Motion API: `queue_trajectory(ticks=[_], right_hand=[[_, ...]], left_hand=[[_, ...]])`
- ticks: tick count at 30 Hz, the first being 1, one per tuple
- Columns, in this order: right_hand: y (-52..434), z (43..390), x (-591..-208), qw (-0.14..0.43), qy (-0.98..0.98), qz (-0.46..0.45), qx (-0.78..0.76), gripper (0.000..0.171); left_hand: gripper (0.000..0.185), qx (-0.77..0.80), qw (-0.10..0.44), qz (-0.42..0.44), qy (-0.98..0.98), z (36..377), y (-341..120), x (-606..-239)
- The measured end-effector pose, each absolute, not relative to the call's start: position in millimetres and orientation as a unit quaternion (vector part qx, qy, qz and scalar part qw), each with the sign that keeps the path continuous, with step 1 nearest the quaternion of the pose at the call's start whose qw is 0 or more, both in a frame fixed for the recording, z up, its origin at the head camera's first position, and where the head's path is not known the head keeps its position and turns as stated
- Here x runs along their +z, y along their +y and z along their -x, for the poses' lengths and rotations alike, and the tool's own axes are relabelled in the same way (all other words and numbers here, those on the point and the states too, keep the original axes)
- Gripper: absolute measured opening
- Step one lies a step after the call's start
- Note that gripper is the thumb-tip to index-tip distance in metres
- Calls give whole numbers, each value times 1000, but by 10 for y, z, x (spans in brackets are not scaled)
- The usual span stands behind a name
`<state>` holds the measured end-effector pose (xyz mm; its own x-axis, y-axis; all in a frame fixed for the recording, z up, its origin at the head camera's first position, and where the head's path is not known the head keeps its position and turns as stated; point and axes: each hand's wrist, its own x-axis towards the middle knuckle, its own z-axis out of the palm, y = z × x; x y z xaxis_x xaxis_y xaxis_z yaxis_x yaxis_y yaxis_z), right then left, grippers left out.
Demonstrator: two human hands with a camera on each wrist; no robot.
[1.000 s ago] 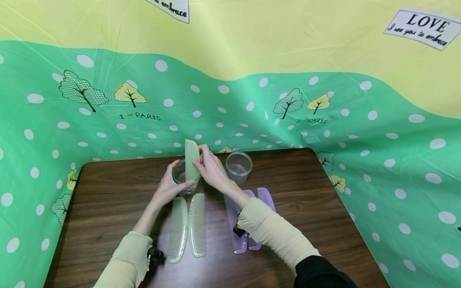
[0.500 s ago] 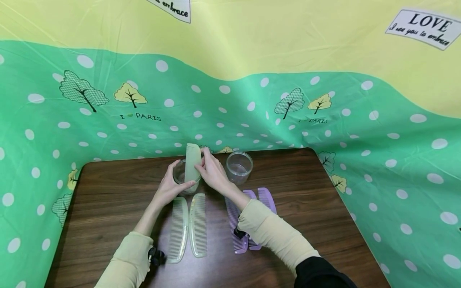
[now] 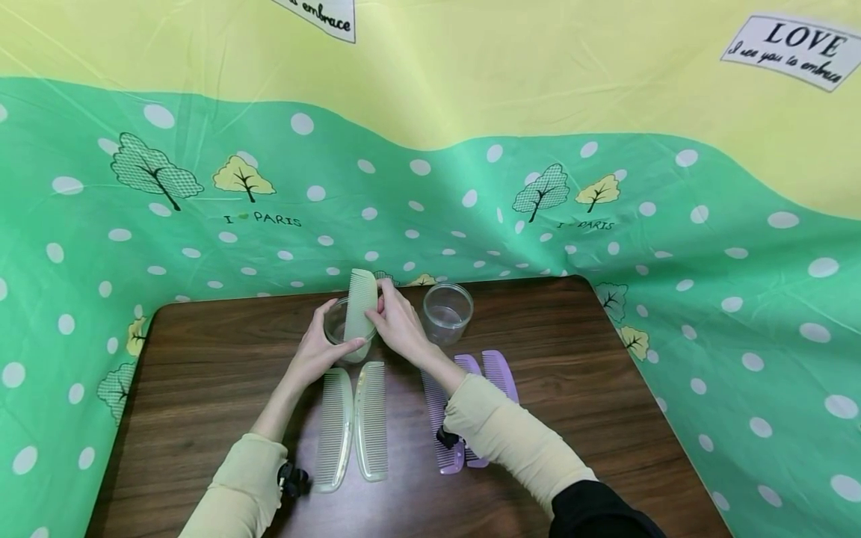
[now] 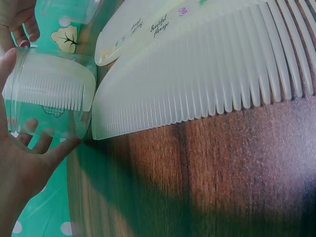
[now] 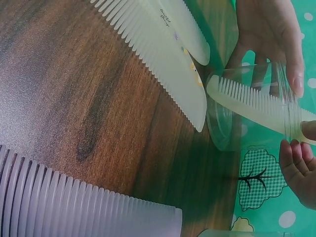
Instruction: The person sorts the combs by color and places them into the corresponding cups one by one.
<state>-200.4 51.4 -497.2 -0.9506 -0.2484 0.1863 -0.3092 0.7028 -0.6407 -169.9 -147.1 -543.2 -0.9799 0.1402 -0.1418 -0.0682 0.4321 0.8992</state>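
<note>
Right then, the right hand [image 3: 402, 327] pinched a pale green comb [image 3: 360, 308] by its upper edge, fingertips closed on it, and the comb stood nearly upright with its lower end down inside a clear jar [image 3: 345, 329]. The left hand [image 3: 316, 351] wrapped round that jar from the near-left side, thumb along the front wall and fingers curled behind it, gripping it firmly. From the left wrist view, the comb's teeth showed plainly through the jar's wall [image 4: 47, 94], and the right wrist view had the comb [image 5: 252, 101] slanting across the jar's mouth with the left hand's fingers pressed on the glass beyond.

Just near of the jar, two more pale green combs [image 3: 353, 422] lay flat side by side on the dark wooden table [image 3: 202, 373], their far tips almost at the jar's base. To the right, a second clear jar [image 3: 447, 312] stood beside the right hand, apart from the first. Near of it, purple combs [image 3: 494, 373] lay together, partly covered by the right forearm's cream sleeve [image 3: 504, 433]. Behind the table hung a green and yellow dotted cloth [image 3: 605, 187] printed with trees.
</note>
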Motion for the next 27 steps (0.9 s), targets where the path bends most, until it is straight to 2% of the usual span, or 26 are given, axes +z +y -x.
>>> queue_trajectory(ticks=[16,27], right_hand=[[559,1986,-5022,33,-928,-142,343,39],[569,1922,-5014,19,-927,-138,347,44]], left_hand=[[107,534,92,-20,841,1692,-1453,-5446],[108,553,81,-29,829,1688,-1452,-5458]])
